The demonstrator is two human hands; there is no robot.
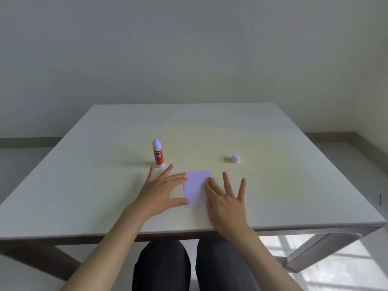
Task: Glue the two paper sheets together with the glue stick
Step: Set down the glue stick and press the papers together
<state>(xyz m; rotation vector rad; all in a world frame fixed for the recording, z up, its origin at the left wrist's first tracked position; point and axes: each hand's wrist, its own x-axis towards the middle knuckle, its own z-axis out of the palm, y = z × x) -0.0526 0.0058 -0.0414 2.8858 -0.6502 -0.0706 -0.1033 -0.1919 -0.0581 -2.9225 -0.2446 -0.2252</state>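
Both hands lie flat with fingers spread, grasping nothing. Left hand (162,189) rests on the table (294,185) at the left edge of the paper (195,185), its thumb and forefinger touching that edge. Right hand (225,203) presses on the paper's right side, inner fingers overlapping the sheet, outer fingers on the bare tabletop. Paper is a pale lilac square, lying flat near the front edge of the table; whether it is one sheet or two stacked cannot be told. Glue stick (157,153) stands upright, uncapped, just beyond the left hand's fingertips, not touching them. Cap (236,158) stands apart to the right, beyond the right hand. Person is seated, knees under the table.
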